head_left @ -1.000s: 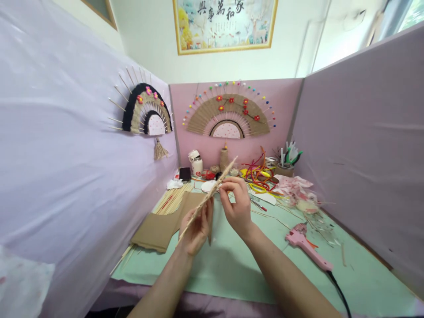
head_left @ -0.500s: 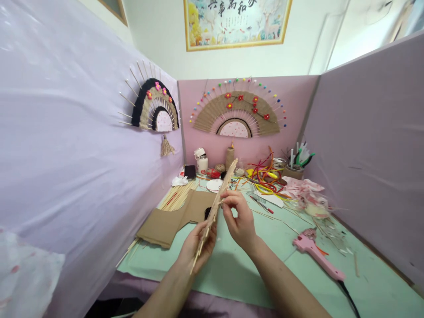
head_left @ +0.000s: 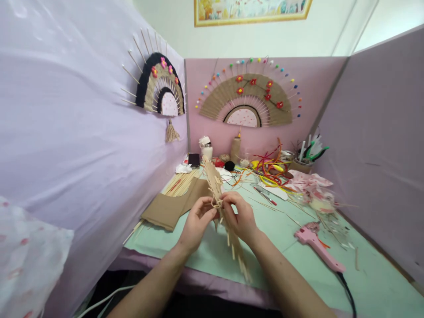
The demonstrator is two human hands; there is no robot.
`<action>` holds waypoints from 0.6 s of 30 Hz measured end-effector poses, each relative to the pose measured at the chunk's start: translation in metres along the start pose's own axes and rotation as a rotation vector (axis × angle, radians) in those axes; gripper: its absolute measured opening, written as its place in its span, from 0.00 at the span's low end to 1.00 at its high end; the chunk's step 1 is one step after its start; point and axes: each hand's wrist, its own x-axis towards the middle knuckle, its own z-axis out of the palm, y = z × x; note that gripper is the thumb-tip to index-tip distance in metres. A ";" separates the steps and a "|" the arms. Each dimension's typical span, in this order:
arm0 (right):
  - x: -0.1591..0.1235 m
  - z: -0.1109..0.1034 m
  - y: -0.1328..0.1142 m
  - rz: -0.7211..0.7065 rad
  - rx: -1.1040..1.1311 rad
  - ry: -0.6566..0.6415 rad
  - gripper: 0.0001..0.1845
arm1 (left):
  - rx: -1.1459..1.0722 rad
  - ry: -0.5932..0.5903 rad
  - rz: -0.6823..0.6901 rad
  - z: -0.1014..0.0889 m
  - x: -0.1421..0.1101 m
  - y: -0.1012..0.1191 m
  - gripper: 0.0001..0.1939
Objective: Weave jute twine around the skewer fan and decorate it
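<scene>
Between my hands is a cardboard piece lined with thin wooden sticks [head_left: 234, 247], seen nearly edge-on, its stick ends blurred near the table's front. My left hand [head_left: 198, 223] pinches its edge around the middle, thumb and fingers close together. From the other side my right hand [head_left: 241, 217] is closed on the same stretch, with the fingertips of both hands almost meeting. Folded brown cardboard [head_left: 165, 211] lies to the left of my left hand, partly over a row of thin sticks [head_left: 180, 183].
A pink hot glue gun [head_left: 319, 248] lies at right, its cord running to the front edge. Pipe cleaners [head_left: 271, 170], a pen [head_left: 265, 195] and a cup of tools [head_left: 300, 165] are farther back. Two decorated fans [head_left: 255, 95] hang on the partitions.
The stick-lined piece has swung so its lower end points right and its top leans left. My left hand has moved up to its middle, beside my right. The view has tilted down.
</scene>
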 end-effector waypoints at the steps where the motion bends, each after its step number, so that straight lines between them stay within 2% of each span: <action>1: -0.004 0.000 0.000 0.049 0.018 0.028 0.05 | 0.017 -0.013 0.004 0.001 0.000 0.001 0.11; 5: -0.023 0.004 -0.002 0.302 0.118 0.245 0.03 | 0.056 -0.087 -0.018 0.007 0.000 -0.005 0.12; 8: -0.031 0.012 -0.006 0.417 0.189 0.426 0.03 | 0.092 -0.096 0.039 0.014 0.002 -0.008 0.15; 12: -0.031 0.020 -0.011 0.446 0.273 0.553 0.03 | 0.156 -0.118 0.102 0.022 0.007 -0.005 0.16; 18: -0.038 0.012 -0.016 0.390 0.265 0.557 0.02 | 0.146 -0.148 0.158 0.024 0.002 -0.011 0.15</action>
